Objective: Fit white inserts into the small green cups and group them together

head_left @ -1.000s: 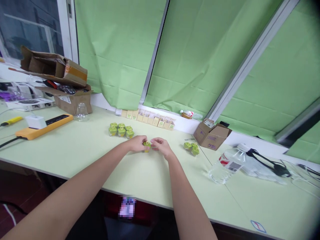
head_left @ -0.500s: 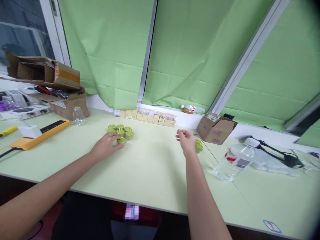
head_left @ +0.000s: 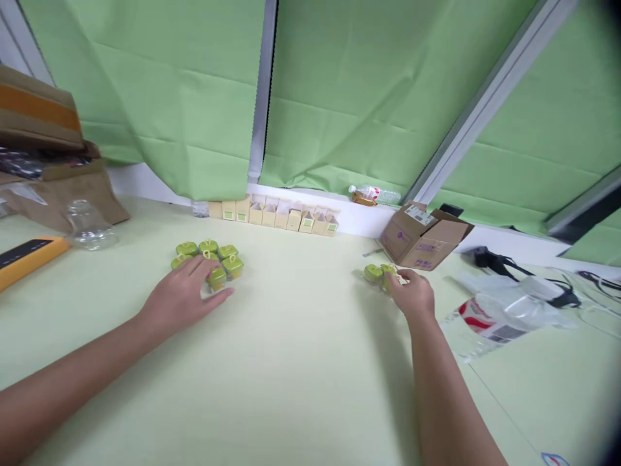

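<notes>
On the left of the table stands a cluster of several small clear containers with green lids [head_left: 233,264], each lid with a pale loop on top. My left hand [head_left: 177,298] is at the near side of this cluster. Its fingers reach over the nearest containers, while the thumb is spread away from them with a gap between. At the right, a small group of the same containers [head_left: 373,274] stands close together. My right hand [head_left: 414,296] is there, its thumb and fingers closed on the nearest green-lidded container [head_left: 387,283], which they partly hide.
A row of small beige boxes [head_left: 269,213] lines the back wall. An open cardboard box [head_left: 412,236] and a large water bottle [head_left: 490,320] stand at the right. Leftward are a clear plastic jar [head_left: 90,226], an orange power strip [head_left: 33,255] and stacked cartons [head_left: 36,110].
My left thumb has come away from the container it was on, which now stands in the cluster. My right hand has moved right and closed on a container. The view has shifted.
</notes>
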`<state>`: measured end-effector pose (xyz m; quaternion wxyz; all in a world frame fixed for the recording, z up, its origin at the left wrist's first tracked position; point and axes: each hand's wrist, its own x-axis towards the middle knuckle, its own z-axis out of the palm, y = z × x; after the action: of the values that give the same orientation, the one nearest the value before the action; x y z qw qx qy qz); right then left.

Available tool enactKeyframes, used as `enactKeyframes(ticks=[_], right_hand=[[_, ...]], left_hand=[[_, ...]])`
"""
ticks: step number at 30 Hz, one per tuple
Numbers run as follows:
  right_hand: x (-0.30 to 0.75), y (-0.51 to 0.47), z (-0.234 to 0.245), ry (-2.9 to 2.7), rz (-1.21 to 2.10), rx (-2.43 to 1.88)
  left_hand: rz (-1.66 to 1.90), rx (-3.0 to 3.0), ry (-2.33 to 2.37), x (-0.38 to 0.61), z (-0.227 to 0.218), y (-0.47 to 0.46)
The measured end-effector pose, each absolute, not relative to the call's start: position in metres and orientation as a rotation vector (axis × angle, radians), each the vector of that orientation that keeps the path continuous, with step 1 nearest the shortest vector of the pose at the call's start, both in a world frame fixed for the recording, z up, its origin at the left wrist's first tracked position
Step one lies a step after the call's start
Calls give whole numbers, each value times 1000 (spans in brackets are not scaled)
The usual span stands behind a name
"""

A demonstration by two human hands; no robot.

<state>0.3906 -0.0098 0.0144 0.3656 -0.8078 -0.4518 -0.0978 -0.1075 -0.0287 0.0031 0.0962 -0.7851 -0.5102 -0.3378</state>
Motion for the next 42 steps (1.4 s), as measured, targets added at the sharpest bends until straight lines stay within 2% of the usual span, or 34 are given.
enactKeyframes(ticks=[5,8,20,25,30,33,35,39,42], right_hand=[[395,-12,13,-1130,-46,-2257],[392,-15,15,-1093,-51,-2313],[357,-21,27,-1394,-232,-2380],[308,-21,30,-1639,-54,-2069],[255,-24,12,-1690,519,-1507],[226,-29,3,-1661,728,-1299],[210,-32,2,-1681,732,-1225],[195,-29,6,-1803,591,-1236],[192,-15,7,-1743,680,-1267]], left_hand=[[-979,-2892,-1137,-82,-3,-63],[-924,-3053,-1024,-78,-5,-69],[-986,-2816,-1193,-71,-11,-48],[-1008,-2735,-1265,-73,-14,-42],[-1036,-2819,-1313,-63,-11,-46],[-1232,-2955,-1479,-34,-8,-48],[-1434,-3034,-1486,-9,-8,-49],[-1504,-3112,-1489,27,-10,-47],[-1548,-3083,-1538,30,-13,-44]])
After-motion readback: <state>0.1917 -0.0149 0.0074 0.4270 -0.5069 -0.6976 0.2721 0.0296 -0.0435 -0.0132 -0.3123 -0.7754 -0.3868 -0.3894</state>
